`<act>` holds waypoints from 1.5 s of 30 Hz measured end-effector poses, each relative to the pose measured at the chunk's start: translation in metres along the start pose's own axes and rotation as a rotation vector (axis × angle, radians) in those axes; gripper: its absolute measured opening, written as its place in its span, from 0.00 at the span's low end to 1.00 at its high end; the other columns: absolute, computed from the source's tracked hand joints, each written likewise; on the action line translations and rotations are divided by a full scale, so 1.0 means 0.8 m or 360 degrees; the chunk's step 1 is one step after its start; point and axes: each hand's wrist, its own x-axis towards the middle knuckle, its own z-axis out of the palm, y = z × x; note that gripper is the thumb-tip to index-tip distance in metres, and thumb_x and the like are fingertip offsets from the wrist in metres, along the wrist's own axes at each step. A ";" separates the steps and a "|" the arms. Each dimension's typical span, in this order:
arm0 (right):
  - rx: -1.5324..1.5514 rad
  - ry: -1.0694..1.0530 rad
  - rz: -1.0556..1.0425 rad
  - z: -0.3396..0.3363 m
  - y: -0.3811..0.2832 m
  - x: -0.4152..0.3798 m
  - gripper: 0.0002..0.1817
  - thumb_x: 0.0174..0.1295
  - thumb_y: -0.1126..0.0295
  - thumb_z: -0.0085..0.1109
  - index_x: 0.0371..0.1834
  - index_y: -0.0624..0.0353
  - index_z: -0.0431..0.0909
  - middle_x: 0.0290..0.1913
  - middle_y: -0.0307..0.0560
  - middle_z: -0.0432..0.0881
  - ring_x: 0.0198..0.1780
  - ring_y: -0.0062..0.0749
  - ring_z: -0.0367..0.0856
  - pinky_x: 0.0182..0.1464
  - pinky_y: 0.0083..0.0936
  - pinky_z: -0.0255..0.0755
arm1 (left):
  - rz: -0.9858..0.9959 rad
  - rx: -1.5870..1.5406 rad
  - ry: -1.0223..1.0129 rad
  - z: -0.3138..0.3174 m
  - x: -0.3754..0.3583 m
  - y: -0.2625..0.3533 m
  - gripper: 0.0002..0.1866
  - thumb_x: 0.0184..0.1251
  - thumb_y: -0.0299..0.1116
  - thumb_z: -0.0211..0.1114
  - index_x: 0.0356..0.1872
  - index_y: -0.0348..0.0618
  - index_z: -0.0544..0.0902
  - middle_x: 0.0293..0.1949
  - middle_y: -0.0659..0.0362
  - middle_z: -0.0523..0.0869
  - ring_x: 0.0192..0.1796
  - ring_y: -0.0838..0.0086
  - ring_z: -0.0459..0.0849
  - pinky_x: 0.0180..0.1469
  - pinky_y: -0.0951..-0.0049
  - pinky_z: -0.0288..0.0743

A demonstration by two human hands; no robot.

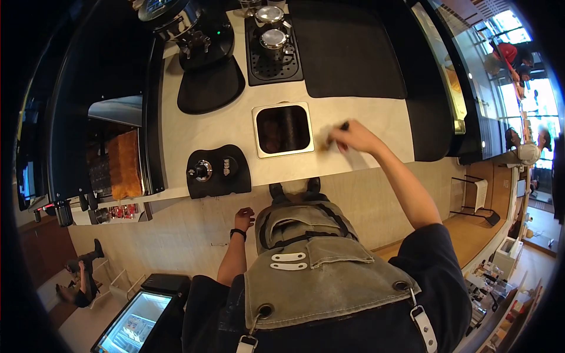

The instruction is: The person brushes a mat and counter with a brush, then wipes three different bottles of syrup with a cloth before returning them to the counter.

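Observation:
My right hand (355,139) is closed around what looks like a small brush with a dark handle end (345,125). Its tan lower end is blurred by motion, low over the pale counter (376,112). Just left of that hand, a square metal-rimmed opening (255,132) is set into the counter, with a dark inside. My left hand (243,219) hangs beside the apron (329,288), below the counter's front edge. It holds nothing, and its fingers are loosely bent and apart.
A black mat (219,154) with a tamper (203,170) lies at the front left. Behind stand a coffee grinder (197,35) and a drip tray (273,73) bearing two metal-topped items. A large black mat (353,53) covers the back right. Other people are in the distance.

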 end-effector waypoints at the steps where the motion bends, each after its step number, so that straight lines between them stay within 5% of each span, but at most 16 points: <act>1: -0.0083 -0.0032 0.0037 -0.011 -0.011 -0.004 0.20 0.67 0.56 0.61 0.32 0.63 0.90 0.19 0.41 0.83 0.24 0.25 0.81 0.33 0.28 0.76 | 0.0019 -0.0012 0.0002 0.003 -0.001 0.001 0.17 0.74 0.34 0.65 0.59 0.40 0.83 0.47 0.51 0.91 0.36 0.67 0.90 0.32 0.68 0.82; 4: -0.0023 0.0142 0.0002 -0.025 -0.037 0.000 0.20 0.65 0.56 0.62 0.29 0.64 0.89 0.18 0.42 0.82 0.23 0.24 0.81 0.31 0.27 0.75 | 0.0009 -0.0003 0.0003 -0.007 -0.008 -0.008 0.18 0.75 0.35 0.65 0.61 0.39 0.82 0.49 0.50 0.91 0.37 0.66 0.90 0.33 0.67 0.83; 8: 0.0202 0.0741 -0.0311 -0.038 -0.072 0.101 0.21 0.72 0.54 0.59 0.45 0.63 0.90 0.24 0.42 0.85 0.25 0.23 0.82 0.34 0.23 0.77 | -0.0047 0.0008 -0.0019 -0.014 0.003 -0.016 0.19 0.75 0.35 0.66 0.62 0.39 0.82 0.49 0.50 0.90 0.36 0.66 0.90 0.33 0.67 0.83; 12: -0.0321 0.0728 -0.0303 -0.020 -0.069 0.143 0.22 0.69 0.54 0.58 0.39 0.63 0.91 0.23 0.46 0.87 0.27 0.29 0.87 0.37 0.26 0.79 | -0.0018 -0.0059 -0.0016 -0.020 0.010 -0.006 0.20 0.74 0.36 0.67 0.63 0.40 0.81 0.48 0.51 0.90 0.35 0.66 0.89 0.33 0.67 0.82; 15: -0.0927 0.0221 0.0107 -0.035 -0.090 0.090 0.22 0.66 0.53 0.59 0.35 0.63 0.91 0.21 0.49 0.87 0.27 0.33 0.88 0.37 0.29 0.80 | 0.0090 -0.0133 -0.0016 -0.023 0.014 -0.002 0.20 0.73 0.37 0.67 0.62 0.43 0.83 0.46 0.53 0.90 0.35 0.68 0.88 0.34 0.68 0.82; 18: -0.0409 0.0545 0.0073 -0.049 -0.083 0.074 0.20 0.67 0.57 0.60 0.36 0.65 0.90 0.20 0.47 0.85 0.25 0.28 0.86 0.33 0.26 0.79 | 0.0237 0.0348 -0.0073 -0.024 0.010 -0.001 0.19 0.74 0.40 0.68 0.60 0.44 0.84 0.47 0.52 0.91 0.37 0.65 0.90 0.39 0.66 0.83; 20: -0.0066 0.0910 -0.0129 -0.037 -0.045 0.083 0.18 0.73 0.59 0.60 0.40 0.65 0.89 0.23 0.44 0.85 0.25 0.23 0.83 0.32 0.25 0.76 | 0.0685 0.0882 -0.0225 -0.020 -0.009 0.019 0.19 0.75 0.41 0.68 0.60 0.42 0.84 0.50 0.49 0.91 0.40 0.61 0.91 0.44 0.66 0.83; 21: -0.0003 0.0868 -0.0349 -0.022 -0.029 0.071 0.19 0.76 0.58 0.59 0.41 0.65 0.88 0.23 0.43 0.84 0.25 0.21 0.81 0.31 0.27 0.75 | 0.0913 0.1155 -0.0305 -0.018 -0.026 0.036 0.20 0.76 0.42 0.68 0.60 0.41 0.84 0.52 0.48 0.92 0.41 0.59 0.92 0.46 0.66 0.84; 22: -0.0125 0.0669 -0.0225 -0.013 0.019 0.060 0.19 0.75 0.57 0.60 0.39 0.65 0.88 0.23 0.43 0.84 0.24 0.23 0.81 0.30 0.27 0.74 | 0.0990 0.1084 -0.0433 -0.011 -0.055 0.067 0.20 0.77 0.43 0.67 0.59 0.40 0.85 0.53 0.46 0.91 0.44 0.57 0.92 0.49 0.66 0.83; 24: -0.0398 -0.0055 0.0278 -0.010 -0.022 -0.018 0.19 0.71 0.56 0.61 0.38 0.65 0.89 0.22 0.42 0.84 0.23 0.25 0.81 0.30 0.28 0.74 | 0.1124 0.1027 -0.0648 0.007 -0.137 0.151 0.19 0.78 0.42 0.66 0.58 0.38 0.86 0.52 0.46 0.92 0.47 0.57 0.92 0.50 0.67 0.82; 26: -0.0321 -0.0127 0.0499 -0.004 -0.044 -0.081 0.18 0.72 0.58 0.60 0.41 0.65 0.90 0.22 0.42 0.84 0.24 0.23 0.81 0.31 0.26 0.74 | 0.1238 0.1064 -0.0836 0.035 -0.211 0.255 0.17 0.79 0.40 0.65 0.55 0.37 0.87 0.48 0.49 0.93 0.45 0.60 0.92 0.49 0.68 0.82; 28: 0.0050 0.0222 0.0380 0.002 -0.024 -0.118 0.18 0.73 0.60 0.59 0.43 0.66 0.90 0.23 0.41 0.84 0.26 0.22 0.81 0.33 0.24 0.74 | 0.1142 0.0742 -0.0985 0.083 -0.234 0.324 0.14 0.79 0.39 0.65 0.50 0.37 0.88 0.40 0.50 0.92 0.39 0.64 0.91 0.45 0.69 0.80; 30: 0.0377 0.0527 0.0265 0.006 -0.011 -0.140 0.17 0.76 0.62 0.57 0.47 0.65 0.89 0.26 0.40 0.85 0.30 0.20 0.81 0.35 0.20 0.74 | 0.1604 0.0876 -0.0928 0.146 -0.220 0.390 0.12 0.77 0.36 0.66 0.48 0.36 0.87 0.36 0.51 0.90 0.34 0.67 0.88 0.41 0.71 0.79; 34: 0.0739 0.0894 0.0104 0.030 0.019 -0.166 0.15 0.76 0.62 0.60 0.52 0.63 0.89 0.30 0.39 0.85 0.32 0.20 0.80 0.38 0.23 0.75 | 0.2561 0.1080 -0.0411 0.291 -0.128 0.497 0.10 0.68 0.30 0.69 0.47 0.41 0.86 0.43 0.50 0.87 0.49 0.53 0.84 0.53 0.55 0.79; 39: 0.0913 0.1158 0.0179 0.037 0.057 -0.204 0.17 0.75 0.61 0.63 0.56 0.61 0.88 0.31 0.39 0.86 0.34 0.20 0.80 0.41 0.20 0.73 | 0.2494 0.1837 -0.0444 0.399 -0.080 0.577 0.16 0.66 0.34 0.72 0.52 0.42 0.86 0.52 0.54 0.85 0.59 0.55 0.81 0.63 0.58 0.78; 45: 0.0943 0.1471 0.0211 0.018 0.101 -0.229 0.17 0.74 0.60 0.65 0.57 0.59 0.88 0.32 0.39 0.87 0.34 0.19 0.80 0.40 0.20 0.72 | 0.2544 0.2344 -0.0465 0.443 -0.075 0.613 0.16 0.68 0.40 0.69 0.51 0.43 0.87 0.52 0.53 0.87 0.55 0.53 0.85 0.56 0.52 0.82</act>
